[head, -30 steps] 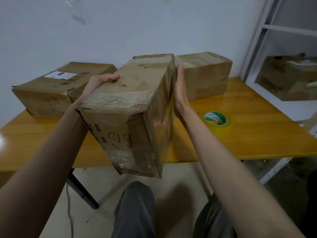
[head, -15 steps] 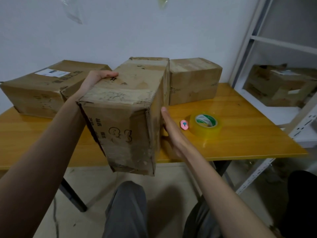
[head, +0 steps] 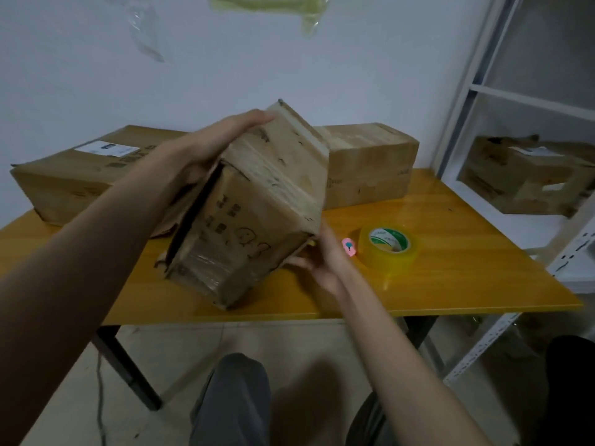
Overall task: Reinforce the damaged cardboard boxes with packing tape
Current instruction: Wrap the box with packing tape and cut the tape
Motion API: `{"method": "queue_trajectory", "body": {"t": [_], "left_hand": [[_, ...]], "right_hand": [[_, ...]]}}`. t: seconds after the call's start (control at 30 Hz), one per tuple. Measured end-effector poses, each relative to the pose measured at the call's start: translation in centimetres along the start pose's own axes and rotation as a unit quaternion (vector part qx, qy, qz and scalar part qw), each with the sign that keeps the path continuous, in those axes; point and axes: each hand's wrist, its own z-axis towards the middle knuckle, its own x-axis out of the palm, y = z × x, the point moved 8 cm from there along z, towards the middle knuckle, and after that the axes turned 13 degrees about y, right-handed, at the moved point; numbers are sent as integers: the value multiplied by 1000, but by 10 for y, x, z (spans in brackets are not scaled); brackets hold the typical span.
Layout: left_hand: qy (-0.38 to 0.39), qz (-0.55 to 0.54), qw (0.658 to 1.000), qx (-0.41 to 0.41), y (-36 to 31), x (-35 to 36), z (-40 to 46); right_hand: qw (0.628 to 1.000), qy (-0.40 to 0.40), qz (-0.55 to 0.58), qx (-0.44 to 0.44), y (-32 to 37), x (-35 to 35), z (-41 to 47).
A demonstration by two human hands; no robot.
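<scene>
The worn cardboard box (head: 257,214) is tilted over the yellow table (head: 450,272), its taped end pointing down toward me. A dark open seam runs along its left side. My left hand (head: 209,146) lies flat on the box's upper left face with straight fingers. My right hand (head: 322,262) supports the box's lower right corner from beneath, fingers partly hidden under it. A roll of clear yellowish packing tape (head: 389,249) lies just right of that hand.
A small pink cutter (head: 348,246) lies beside the tape. A large labelled box (head: 80,175) sits at the back left and a smaller one (head: 370,165) at the back right. White shelving (head: 483,91) on the right holds a torn box (head: 528,178).
The box has tipped from level to steeply tilted and moved down over the table. My right hand slid from its right side to under the lower corner.
</scene>
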Motion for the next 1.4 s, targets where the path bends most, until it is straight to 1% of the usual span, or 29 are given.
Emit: {"method": "queue_trajectory", "body": {"t": [0.07,0.1,0.13,0.2,0.3,0.37,0.43,0.53,0.67,0.77,0.87,0.97,1.03,1.1,1.17,1.27,1.4], "left_hand": [[46,81,996,-4,-4,21,-1],[82,128,988,14,-4,36,-2],[99,169,980,16,-5,49,1],[121,206,971,1,-5,66,9],[163,278,947,-8,4,76,13],[173,332,927,-21,13,75,12],[146,396,906,-18,20,74,10],[95,435,895,-23,30,63,2],[89,460,882,-50,43,49,-3],[97,492,863,-64,53,51,9],[117,532,836,-67,64,57,30],[119,546,826,-70,68,52,56],[122,566,811,-80,71,46,72],[116,582,799,-92,77,38,87],[102,593,793,-96,81,27,101],[51,620,779,-73,84,12,117],[-84,643,759,-58,94,-12,125]], "right_hand": [[995,11,90,-37,18,-14,-19],[993,26,107,-43,22,-15,-26],[993,27,108,-34,19,-17,-28],[995,23,97,-10,6,-23,-26],[993,-20,111,28,-7,-31,-19],[995,-35,86,41,-4,-30,-16],[996,-47,64,47,-5,-29,-11],[996,-30,55,66,-17,-18,-2],[991,-48,43,114,-39,-16,19],[989,-71,11,132,-45,-17,31],[992,-78,-31,90,-41,-22,37],[994,-93,-45,47,-36,-24,37],[989,-115,-91,6,-25,-27,39],[983,-122,-132,-27,-8,-25,41],[979,-120,-162,-36,2,-28,47],[974,-118,-192,-29,4,-36,56],[972,-113,-206,-15,1,-50,62]]}}
